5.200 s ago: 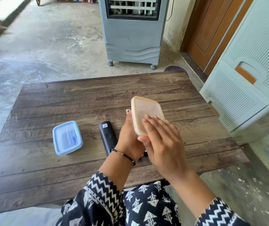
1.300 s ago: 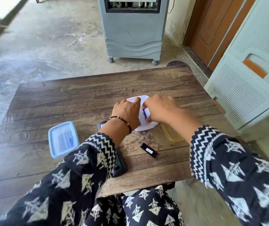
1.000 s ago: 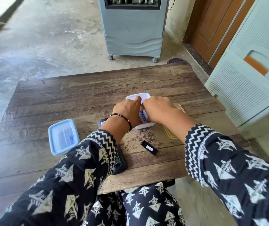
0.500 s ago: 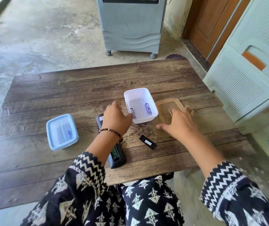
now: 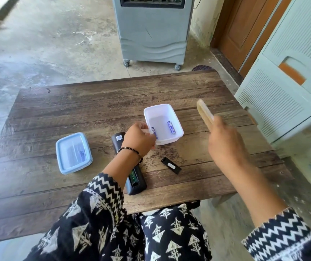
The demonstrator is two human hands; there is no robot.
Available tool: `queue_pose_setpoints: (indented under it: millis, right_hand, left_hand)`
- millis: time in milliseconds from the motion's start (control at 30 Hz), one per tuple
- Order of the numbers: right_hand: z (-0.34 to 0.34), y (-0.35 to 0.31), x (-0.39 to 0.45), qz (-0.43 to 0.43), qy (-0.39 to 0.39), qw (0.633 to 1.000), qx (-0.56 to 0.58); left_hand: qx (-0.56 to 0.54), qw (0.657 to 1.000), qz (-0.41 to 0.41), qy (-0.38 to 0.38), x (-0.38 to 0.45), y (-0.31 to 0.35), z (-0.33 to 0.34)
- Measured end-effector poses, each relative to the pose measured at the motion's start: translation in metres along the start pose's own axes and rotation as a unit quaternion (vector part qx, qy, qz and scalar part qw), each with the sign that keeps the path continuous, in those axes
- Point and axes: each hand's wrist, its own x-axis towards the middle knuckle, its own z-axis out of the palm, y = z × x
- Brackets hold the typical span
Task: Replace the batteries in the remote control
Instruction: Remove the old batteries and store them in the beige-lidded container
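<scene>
Remote control [image 5: 134, 171] lies open-backed on the table [image 5: 56, 113].
Left hand [image 5: 138, 139] grips the white tub's [image 5: 177, 129] rim — right hand [image 5: 224, 144] holds its lid [image 5: 204, 113] aloft.

remote control label: you see a small white sticker on the black remote control [image 5: 118, 140], just left of your left hand [image 5: 138, 141] fingers; its print is too small to read.
battery cover label: the loose black battery cover [image 5: 171, 165] below your left-hand fingers carries a pale sticker; no characters can be made out.
battery wrappers: the two blue batteries [image 5: 171, 127] in the white container [image 5: 177, 129], by your left fingertips, show pale marks but no legible brand.
readable text: none.
</scene>
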Motion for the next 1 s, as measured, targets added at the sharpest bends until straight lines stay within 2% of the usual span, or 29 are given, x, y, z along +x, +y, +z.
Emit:
queue_pose_setpoints:
  millis: [67, 100, 133, 200, 233, 267, 334, 367, 467, 534, 600, 800, 1001]
  right_hand:
    - [-0.001, 0.001, 0.005, 0.022, 0.049, 0.987, 0.150]
    - [0.001, 0.001, 0.011, 0.055, 0.044, 0.968, 0.241]
    - [0.005, 0.002, 0.016, 0.090, 0.019, 0.937, 0.336]
    - [0.014, -0.001, 0.024, 0.155, -0.047, 0.853, 0.496]
    - [0.019, -0.002, 0.026, 0.181, -0.073, 0.821, 0.536]
    - [0.023, -0.003, 0.027, 0.196, -0.091, 0.807, 0.550]
    - [0.031, -0.001, 0.026, 0.215, -0.108, 0.816, 0.526]
    - [0.035, 0.000, 0.026, 0.217, -0.105, 0.835, 0.494]
    - [0.044, -0.003, 0.020, 0.151, -0.034, 0.942, 0.297]
    - [0.051, -0.006, 0.013, 0.072, -0.004, 0.981, 0.179]
    - [0.053, -0.012, 0.007, 0.033, -0.008, 0.992, 0.124]
    - [0.048, -0.016, 0.013, -0.043, -0.030, 0.996, 0.070]
    - [0.050, -0.015, 0.017, -0.071, -0.068, 0.994, 0.051]
  left_hand:
    - [-0.024, 0.999, -0.009, -0.022, -0.005, 0.000, 0.001]
    - [-0.036, 0.999, -0.013, -0.032, -0.007, 0.000, 0.001]
    - [-0.047, 0.998, -0.016, -0.041, -0.010, 0.000, 0.001]
    - [-0.070, 0.996, -0.022, -0.059, -0.016, -0.001, 0.000]
    - [-0.081, 0.994, -0.027, -0.067, -0.019, -0.001, 0.000]
    - [-0.085, 0.993, -0.033, -0.073, -0.021, -0.001, 0.000]
    - [-0.078, 0.993, -0.038, -0.075, -0.023, -0.002, 0.000]
    - [-0.073, 0.994, -0.038, -0.076, -0.022, -0.002, 0.000]
    - [-0.085, 0.991, -0.053, -0.093, -0.020, -0.004, 0.000]
    - [-0.114, 0.983, -0.073, -0.123, -0.021, -0.003, 0.001]
    - [-0.120, 0.980, -0.078, -0.136, -0.021, -0.004, 0.001]
    - [-0.131, 0.982, -0.063, -0.118, -0.018, -0.002, 0.001]
    - [-0.140, 0.986, -0.044, -0.085, -0.014, -0.001, 0.003]
